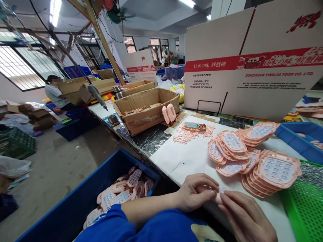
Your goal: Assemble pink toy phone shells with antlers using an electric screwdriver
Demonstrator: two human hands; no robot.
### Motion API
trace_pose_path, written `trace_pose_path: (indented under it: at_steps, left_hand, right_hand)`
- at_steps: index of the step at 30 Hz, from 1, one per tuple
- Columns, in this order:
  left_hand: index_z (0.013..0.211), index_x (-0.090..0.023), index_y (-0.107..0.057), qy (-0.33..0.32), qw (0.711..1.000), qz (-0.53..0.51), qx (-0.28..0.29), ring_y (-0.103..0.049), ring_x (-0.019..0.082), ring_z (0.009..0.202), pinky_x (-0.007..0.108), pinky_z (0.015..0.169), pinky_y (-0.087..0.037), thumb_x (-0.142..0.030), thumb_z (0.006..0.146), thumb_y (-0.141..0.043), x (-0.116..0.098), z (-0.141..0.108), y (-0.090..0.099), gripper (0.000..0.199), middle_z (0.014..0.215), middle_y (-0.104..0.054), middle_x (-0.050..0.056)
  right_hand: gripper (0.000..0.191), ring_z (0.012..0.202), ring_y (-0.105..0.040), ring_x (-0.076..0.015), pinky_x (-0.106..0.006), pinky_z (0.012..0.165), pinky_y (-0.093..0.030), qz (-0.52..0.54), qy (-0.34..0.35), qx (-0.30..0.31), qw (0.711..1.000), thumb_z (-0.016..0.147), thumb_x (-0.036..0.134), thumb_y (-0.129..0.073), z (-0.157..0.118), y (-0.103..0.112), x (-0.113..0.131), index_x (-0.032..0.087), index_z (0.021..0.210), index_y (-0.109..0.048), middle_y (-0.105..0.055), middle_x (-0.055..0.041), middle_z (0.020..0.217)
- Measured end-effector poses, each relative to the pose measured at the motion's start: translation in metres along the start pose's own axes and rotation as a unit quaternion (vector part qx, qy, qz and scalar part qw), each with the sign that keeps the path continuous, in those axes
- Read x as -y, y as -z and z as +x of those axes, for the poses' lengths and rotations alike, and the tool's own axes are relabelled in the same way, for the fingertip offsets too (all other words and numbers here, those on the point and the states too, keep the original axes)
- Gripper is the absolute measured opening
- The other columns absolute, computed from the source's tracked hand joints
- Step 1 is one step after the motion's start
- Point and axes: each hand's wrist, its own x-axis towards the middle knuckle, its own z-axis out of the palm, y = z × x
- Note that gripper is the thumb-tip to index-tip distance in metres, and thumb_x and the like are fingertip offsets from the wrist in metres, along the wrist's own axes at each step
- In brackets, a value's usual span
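Observation:
My left hand (198,191) and my right hand (246,213) meet at the near edge of the white work surface (166,158). Between their fingertips is a small pink plastic part (217,198), mostly covered by the fingers. Just beyond my right hand stand stacks of pink plastic panels (277,169) with pale keypad sheets. Farther back, a pink piece with a green board (192,125) lies among scattered small pink pieces (183,136).
A blue bin (85,191) of pink assemblies stands below the table at left. A cardboard box (148,117) and a large white carton (214,80) stand behind. At right are a green basket (302,205) and a blue tray (292,137). A seated person (57,95) is far left.

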Motion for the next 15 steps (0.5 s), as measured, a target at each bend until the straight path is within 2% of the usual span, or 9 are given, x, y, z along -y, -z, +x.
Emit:
trace_pose_path:
  at_steps: [3,8,12,15]
  left_hand:
    - [0.104,-0.008,-0.074,0.04,0.999,0.001,0.006,-0.07,0.021,0.092,0.032,0.084,-0.054,-0.03,0.092,-0.056,-0.0014,-0.0008,0.002,0.031,0.101,-0.075,0.016]
    - [0.108,-0.01,-0.071,0.092,0.995,-0.016,-0.024,-0.069,0.02,0.098,0.034,0.092,-0.053,-0.023,0.092,-0.05,0.0016,-0.0022,0.0002,0.03,0.105,-0.075,0.013]
    - [0.115,-0.009,-0.066,0.089,0.995,-0.026,-0.036,-0.07,0.02,0.1,0.037,0.094,-0.054,-0.03,0.097,-0.046,0.004,-0.0018,-0.0021,0.034,0.107,-0.074,0.015]
    - [0.114,-0.009,-0.068,0.079,0.997,0.021,0.0,-0.069,0.02,0.097,0.034,0.09,-0.054,-0.037,0.097,-0.047,0.0034,0.0002,-0.0006,0.038,0.105,-0.074,0.015]
  right_hand:
    - [0.023,0.1,-0.067,-0.0188,-0.029,0.088,-0.055,-0.004,0.002,-0.017,1.0,0.097,0.013,-0.058,0.0012,-0.001,0.0005,0.017,0.117,-0.068,-0.068,-0.0084,0.109]
    - [0.021,0.096,-0.068,-0.0184,-0.028,0.085,-0.056,0.0,0.008,-0.024,1.0,0.096,0.014,-0.059,0.0049,-0.0023,0.0021,0.018,0.114,-0.07,-0.07,-0.0073,0.105]
    - [0.019,0.096,-0.067,-0.0181,-0.028,0.084,-0.056,0.003,0.005,-0.027,1.0,0.097,0.014,-0.059,0.0057,-0.0017,0.0021,0.017,0.112,-0.07,-0.069,-0.0078,0.105]
    - [0.019,0.098,-0.066,-0.0179,-0.028,0.086,-0.055,0.008,-0.007,-0.024,1.0,0.097,0.014,-0.058,0.0053,-0.0012,0.0016,0.017,0.113,-0.069,-0.068,-0.0082,0.106]
